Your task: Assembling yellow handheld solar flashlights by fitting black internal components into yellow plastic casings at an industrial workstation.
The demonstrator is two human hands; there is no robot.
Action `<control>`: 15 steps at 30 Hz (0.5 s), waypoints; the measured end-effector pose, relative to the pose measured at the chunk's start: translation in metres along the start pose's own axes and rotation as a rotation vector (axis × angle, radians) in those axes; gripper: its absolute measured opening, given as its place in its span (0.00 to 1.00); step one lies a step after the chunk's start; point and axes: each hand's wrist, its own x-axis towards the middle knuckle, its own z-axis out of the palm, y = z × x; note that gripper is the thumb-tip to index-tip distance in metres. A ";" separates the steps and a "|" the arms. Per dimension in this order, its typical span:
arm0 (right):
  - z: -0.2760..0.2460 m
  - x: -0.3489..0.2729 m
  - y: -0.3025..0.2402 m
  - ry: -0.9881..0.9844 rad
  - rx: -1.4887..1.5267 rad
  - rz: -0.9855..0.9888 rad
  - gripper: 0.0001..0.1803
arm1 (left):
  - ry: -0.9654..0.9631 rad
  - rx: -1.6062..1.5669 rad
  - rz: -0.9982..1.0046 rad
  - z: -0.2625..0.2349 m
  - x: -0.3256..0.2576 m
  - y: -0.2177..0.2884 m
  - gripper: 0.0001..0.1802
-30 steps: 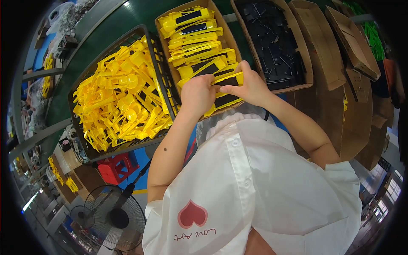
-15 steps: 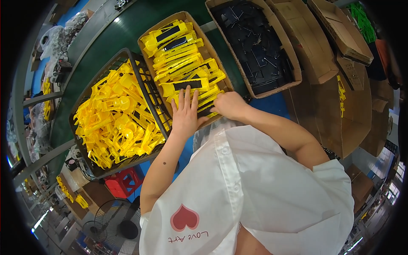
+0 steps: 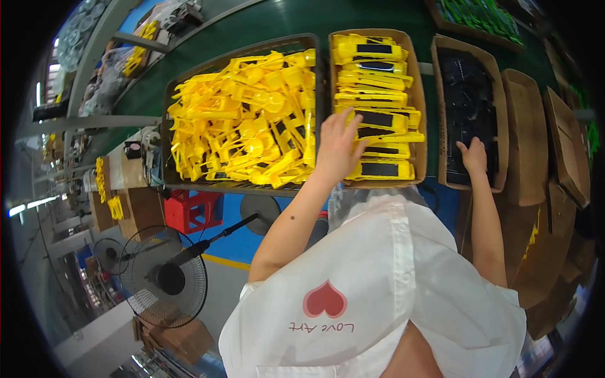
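left hand: fingers spread wide, laid flat on the stacked yellow plastic pieces with black inserts, gripping nothing.
right hand: reaching into the brown cardboard box of small black parts; fingers curled down among them, hold not clear, cannot tell.
finished stack: lying in rows in the long brown cardboard tray, just beside the black-parts box.
raw stock: loose heap of yellow plastic mouldings in the dark wire crate, left of the tray.
step in hand: judged as steadying the stack while fetching a black insert.
next move calls for: a pinch on a single black part, then a carry across to the yellow pieces.
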 end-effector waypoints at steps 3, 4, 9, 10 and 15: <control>-0.006 -0.001 -0.015 -0.011 0.021 0.030 0.25 | 0.310 0.101 -0.127 -0.032 0.003 -0.048 0.20; -0.009 -0.002 -0.023 0.074 0.038 -0.004 0.25 | 0.393 0.236 -0.156 -0.041 0.001 -0.074 0.20; 0.014 0.030 -0.001 0.091 0.275 -0.079 0.23 | 0.046 0.541 -0.200 -0.068 0.002 -0.166 0.22; 0.020 0.033 0.012 0.072 0.221 -0.095 0.21 | -0.098 0.593 -0.237 -0.067 0.011 -0.163 0.17; -0.022 -0.001 0.014 -0.010 -0.008 -0.111 0.18 | -0.505 0.418 -0.215 -0.043 -0.014 -0.139 0.09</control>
